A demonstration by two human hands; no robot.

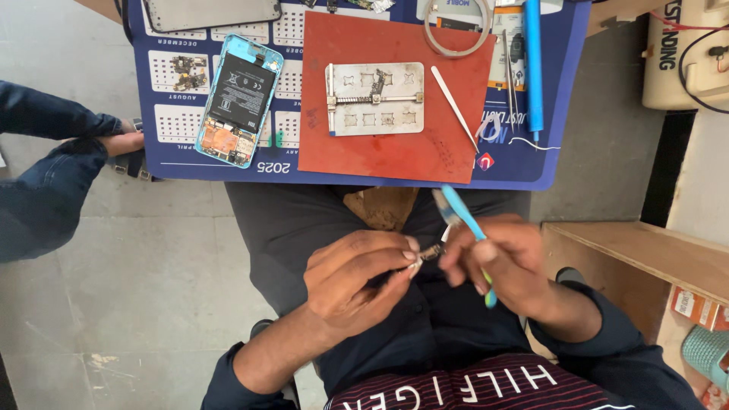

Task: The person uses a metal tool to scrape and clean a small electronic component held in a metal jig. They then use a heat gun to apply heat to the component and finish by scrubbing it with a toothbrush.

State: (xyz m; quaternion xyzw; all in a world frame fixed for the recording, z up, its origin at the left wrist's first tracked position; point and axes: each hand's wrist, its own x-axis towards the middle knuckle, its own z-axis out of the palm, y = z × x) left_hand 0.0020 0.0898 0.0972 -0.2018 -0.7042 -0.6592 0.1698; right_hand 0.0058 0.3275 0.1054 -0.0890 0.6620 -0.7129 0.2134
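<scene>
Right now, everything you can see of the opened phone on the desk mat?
The opened phone lies flat, back cover off, on the blue mat, left of the red pad and slightly tilted. Its frame is light blue. A black battery fills the middle, with circuit boards and copper-coloured parts at the lower end. Nothing touches it; both hands are away from it.

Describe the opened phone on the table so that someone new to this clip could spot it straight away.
Start at the blue printed mat covering the table at the top of the view, then look left of the red-orange work pad lying on it. The opened phone lies there face down and slightly tilted. Its light blue frame, black battery and exposed circuit boards set it apart from the silver metal holder plate on the pad.
</scene>
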